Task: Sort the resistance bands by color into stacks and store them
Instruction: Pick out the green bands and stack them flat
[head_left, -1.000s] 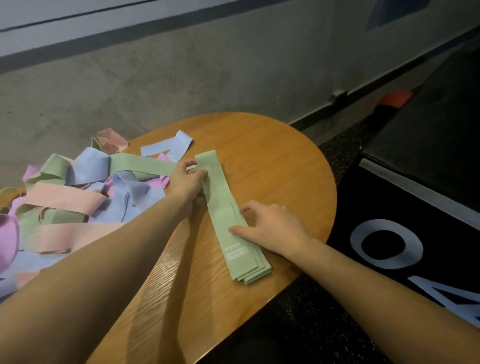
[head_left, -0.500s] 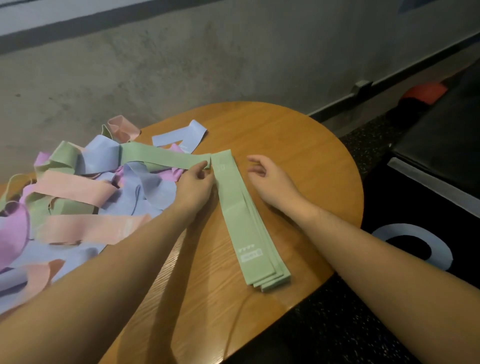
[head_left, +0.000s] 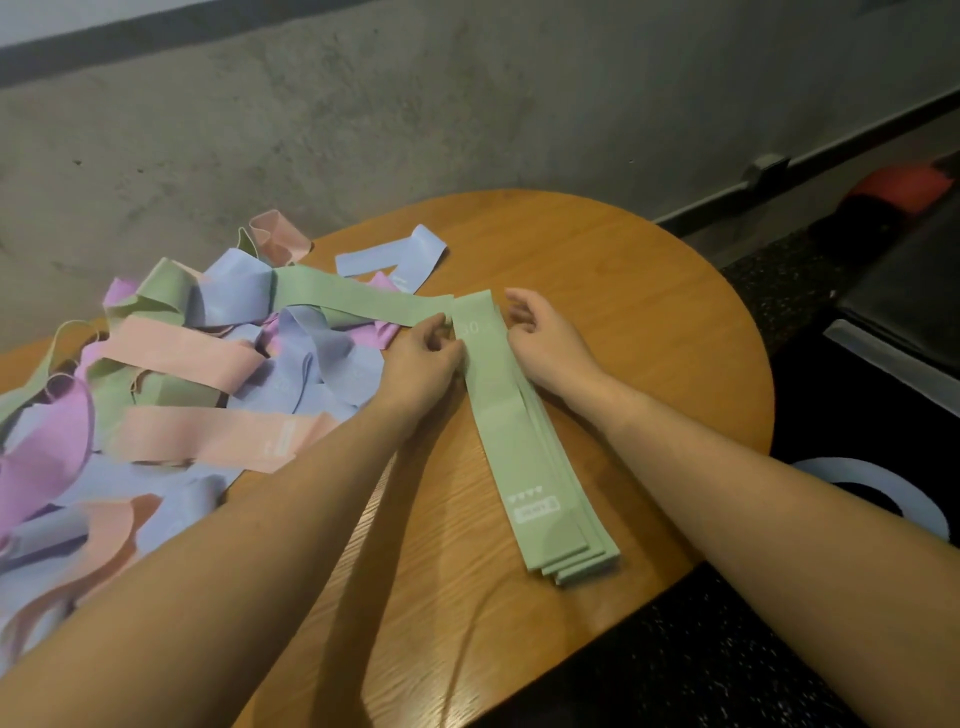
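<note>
Two bare forearms reach in from the near edge over a round wooden table (head_left: 597, 270), one on each side of a stack of green resistance bands (head_left: 524, 447). That stack lies flat on the wood, running from the near right edge up toward the middle, its layers fanned a little at the near end and a white printed label showing on the top band. At the stack's far end the left hand (head_left: 423, 358) has its fingers curled and its fingertips pinch the end of a loose green band (head_left: 358, 304), which touches the stack's top left corner; whether the fingertips also grip the stack's own edge cannot be told. The right hand (head_left: 545, 338) rests along the stack's right edge at the same far end, fingers loosely bent and holding nothing, its side touching or just beside the bands. The loose green band stretches away to the left into a jumbled pile of unsorted bands (head_left: 156, 395) in pink, blue, purple and green that covers the table's left part. One blue band (head_left: 400, 257) lies beyond the hands, at the pile's far right. Farther back stands a grey concrete wall (head_left: 415, 114), and at far right an orange object (head_left: 904, 184) lies on the dark floor.
</note>
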